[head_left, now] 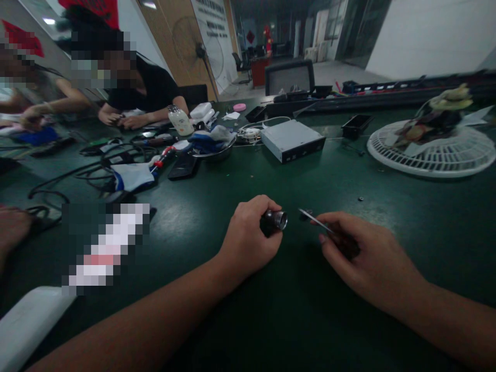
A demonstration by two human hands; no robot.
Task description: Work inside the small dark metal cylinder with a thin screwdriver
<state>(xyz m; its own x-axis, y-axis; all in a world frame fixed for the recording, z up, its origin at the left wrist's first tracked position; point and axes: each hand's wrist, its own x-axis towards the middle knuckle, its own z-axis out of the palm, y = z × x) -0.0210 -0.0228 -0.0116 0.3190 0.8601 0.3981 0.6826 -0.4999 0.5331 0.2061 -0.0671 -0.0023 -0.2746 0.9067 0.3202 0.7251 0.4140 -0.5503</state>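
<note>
Room (333,72) of pale floor and dim light, stretching far beyond left hand (250,232) and right hand (372,263). Broad white wall (434,36), far back past the right hand. Dark green, smooth-topped table (271,320) under and all around both hands, with dull patches of glare beside them. Seated person in a black short-sleeved top (155,82) across the table, beyond and left of the left hand, next to a second person (70,98) farther left. Standing fan with round wire guard (200,50) well behind. Black mesh-backed chair (289,80) beyond the left hand, past the far edge. Round white plastic grille (430,164), topped with dark and yellowish parts, beyond the right hand. Flat silver box with black front (292,139), beyond the gap between the hands. Short dark metal tube (276,220) wrapped by the closed left hand, bright open end toward the right hand. Thin pointed metal tool (318,222) gripped in the half-curled right hand, tip near the tube, apart from it. Small dark ring (360,199) just beyond the right hand.
</note>
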